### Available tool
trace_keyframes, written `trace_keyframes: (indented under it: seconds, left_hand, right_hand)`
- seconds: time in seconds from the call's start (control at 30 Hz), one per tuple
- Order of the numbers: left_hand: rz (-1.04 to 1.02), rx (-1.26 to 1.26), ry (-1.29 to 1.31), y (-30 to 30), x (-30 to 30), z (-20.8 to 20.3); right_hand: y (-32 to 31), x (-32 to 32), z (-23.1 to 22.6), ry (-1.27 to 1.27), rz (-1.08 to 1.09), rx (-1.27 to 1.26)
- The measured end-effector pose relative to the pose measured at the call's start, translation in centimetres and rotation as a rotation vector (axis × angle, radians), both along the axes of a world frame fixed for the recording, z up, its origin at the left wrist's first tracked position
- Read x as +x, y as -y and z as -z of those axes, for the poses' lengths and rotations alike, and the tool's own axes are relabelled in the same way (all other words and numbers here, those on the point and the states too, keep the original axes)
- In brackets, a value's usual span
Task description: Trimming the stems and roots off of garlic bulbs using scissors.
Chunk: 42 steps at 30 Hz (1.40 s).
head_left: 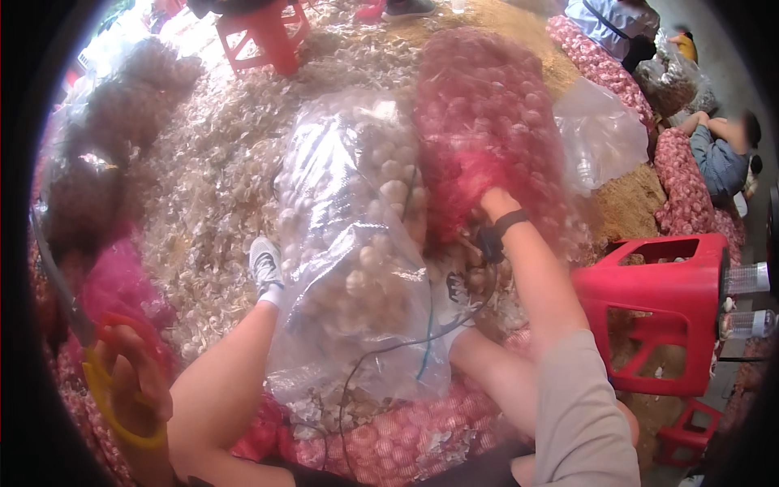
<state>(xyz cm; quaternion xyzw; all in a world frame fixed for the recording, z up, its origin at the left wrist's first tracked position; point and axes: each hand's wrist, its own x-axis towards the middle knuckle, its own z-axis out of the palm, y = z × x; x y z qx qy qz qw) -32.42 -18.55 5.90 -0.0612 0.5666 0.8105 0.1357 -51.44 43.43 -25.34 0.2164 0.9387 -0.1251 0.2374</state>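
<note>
At the lower left, my left hand point(138, 385) is closed around the yellow handle of a pair of scissors point(69, 304), whose dark blade points up and away. My right hand point(479, 180) is at the near end of a red mesh sack point(487, 89) full of garlic bulbs. Red netting and blur cover its fingers, so their grip does not show. Between my legs lies a clear plastic bag point(353, 203) filled with pale garlic bulbs, touching the mesh sack on its left side.
Loose garlic skins point(203, 219) cover the ground at left. A red plastic stool point(657, 304) stands at right, another red stool point(264, 36) at the far left. A dark cord point(381, 351) crosses my leg. Other people sit by garlic sacks point(686, 174) at far right.
</note>
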Motion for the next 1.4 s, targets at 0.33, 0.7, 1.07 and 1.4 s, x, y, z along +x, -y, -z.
trace_keyframes:
  seconds: [0.33, 0.7, 1.07, 1.4]
  left_hand:
    - [0.041, -0.090, -0.174, 0.2, 0.4, 0.6]
    - [-0.058, -0.054, -0.167, -2.2, 0.4, 0.6]
    - [-0.107, -0.147, -0.239, -4.0, 0.5, 0.3]
    - [0.128, -0.156, -0.187, -2.4, 0.5, 0.2]
  right_hand:
    - [-1.4, -4.4, 9.1, -0.364, 0.133, 0.052]
    - [-5.6, -4.7, 10.4, -0.367, 0.042, 0.075]
    - [-2.9, 2.0, 7.7, -0.263, 0.069, -0.112]
    - [0.4, -5.5, 3.8, -0.156, 0.117, -0.296]
